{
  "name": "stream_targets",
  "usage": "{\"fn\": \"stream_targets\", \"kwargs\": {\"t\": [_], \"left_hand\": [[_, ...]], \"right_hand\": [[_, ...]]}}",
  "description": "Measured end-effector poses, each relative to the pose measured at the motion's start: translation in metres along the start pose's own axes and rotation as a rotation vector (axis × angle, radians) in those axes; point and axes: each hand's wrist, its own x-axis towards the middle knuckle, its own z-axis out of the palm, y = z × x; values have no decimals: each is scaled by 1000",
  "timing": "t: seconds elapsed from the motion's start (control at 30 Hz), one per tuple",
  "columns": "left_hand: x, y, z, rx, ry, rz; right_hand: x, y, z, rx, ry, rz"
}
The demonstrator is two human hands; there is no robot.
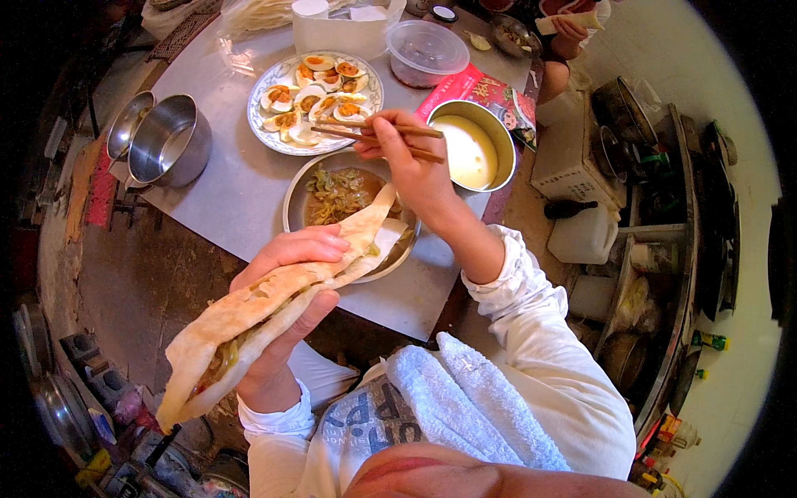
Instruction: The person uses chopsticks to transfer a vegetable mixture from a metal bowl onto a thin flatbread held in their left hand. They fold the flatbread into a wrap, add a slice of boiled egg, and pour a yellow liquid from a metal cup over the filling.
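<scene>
My left hand [286, 319] is closed around a long folded flatbread [241, 311] with a vegetable filling showing along its open edge. The flatbread's far end reaches over a metal bowl [292, 195] of cooked shredded vegetables [340, 192] in brown sauce. In my right hand [407, 162] is a pair of wooden chopsticks [419, 131], their tips over the near right part of a patterned plate [259, 83]. Several halved boiled eggs [309, 101] with orange yolks lie on that plate. Right of my right hand stands a metal pot [508, 158] of pale liquid [465, 153].
Two empty metal pots [170, 141] stand at the table's left edge. A lidded clear tub [427, 50] and a red packet [473, 87] are behind the pale liquid. Another person's hand [569, 35] holds a rolled flatbread at the far right. Cluttered shelves [656, 228] line the right side.
</scene>
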Motion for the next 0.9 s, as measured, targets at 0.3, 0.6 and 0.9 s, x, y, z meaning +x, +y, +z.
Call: {"fn": "stream_targets", "kwargs": {"t": [0.3, 0.6, 0.9], "left_hand": [[-4, -4, -6, 43, -43, 25], [-2, 0, -2, 24, -42, -22], [-3, 2, 1, 10, -28, 9]], "right_hand": [[-3, -85, -31, 137, -7, -5], [-27, -162, -92, 609, -366, 30], [-15, -129, -70, 1056, -507, 349]]}}
